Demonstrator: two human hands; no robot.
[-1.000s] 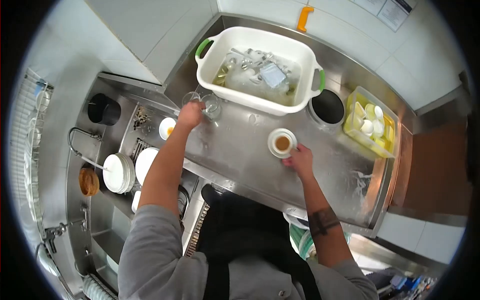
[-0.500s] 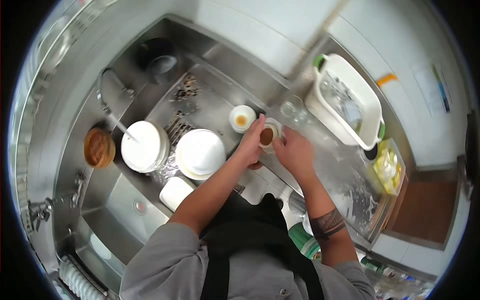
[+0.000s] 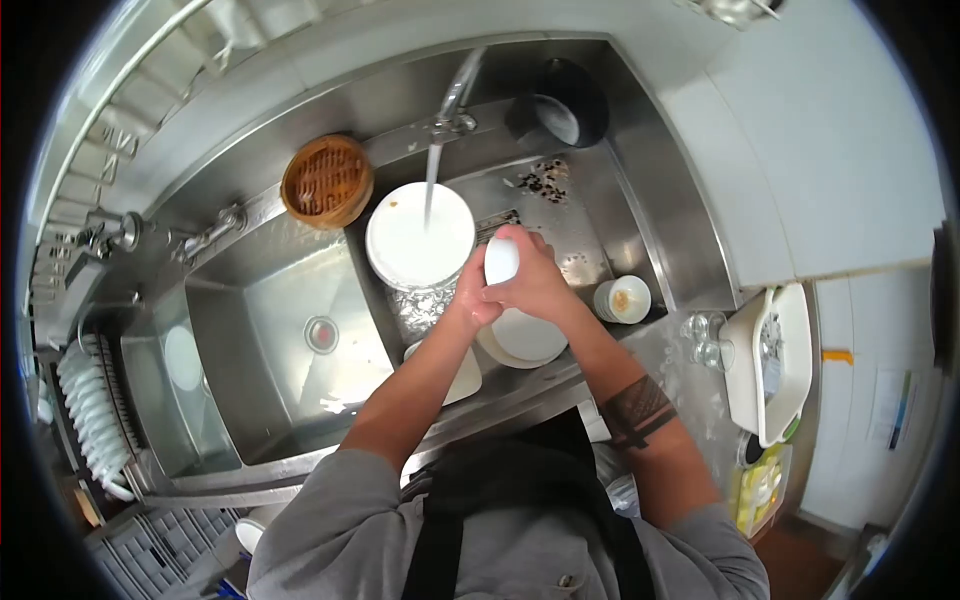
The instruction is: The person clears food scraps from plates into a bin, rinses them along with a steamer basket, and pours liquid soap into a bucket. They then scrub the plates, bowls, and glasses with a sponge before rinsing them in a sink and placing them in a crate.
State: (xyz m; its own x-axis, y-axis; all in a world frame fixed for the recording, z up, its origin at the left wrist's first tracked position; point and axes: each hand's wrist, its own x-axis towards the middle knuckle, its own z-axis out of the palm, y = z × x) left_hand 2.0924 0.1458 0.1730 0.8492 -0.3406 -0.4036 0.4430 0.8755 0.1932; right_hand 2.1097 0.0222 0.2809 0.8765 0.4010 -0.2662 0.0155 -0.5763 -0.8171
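Note:
Over the right-hand sink basin, both hands are together around a small white cup (image 3: 502,261). My right hand (image 3: 537,278) is closed round its right side, with the cup tilted and its inside hidden from me. Against the cup's left side rests my left hand (image 3: 474,292), its fingers curled and partly hidden. Just left of the hands, tap water runs onto a stack of white plates (image 3: 408,232). Another pile of white plates (image 3: 528,340) lies beneath my right wrist. To the right stand stacked white cups (image 3: 622,299) with brown residue in the top one.
A bamboo steamer (image 3: 327,182) sits on the back ledge left of the tap (image 3: 455,110). A black pot (image 3: 565,105) occupies the far corner, near dark food scraps (image 3: 547,180). Glasses (image 3: 707,340) and a white tub (image 3: 742,370) stand on the right counter.
Both hands have moved left from the counter edge to over the basin. The cup, which showed brown contents before, is now tipped so its inside is hidden. The view has turned left.

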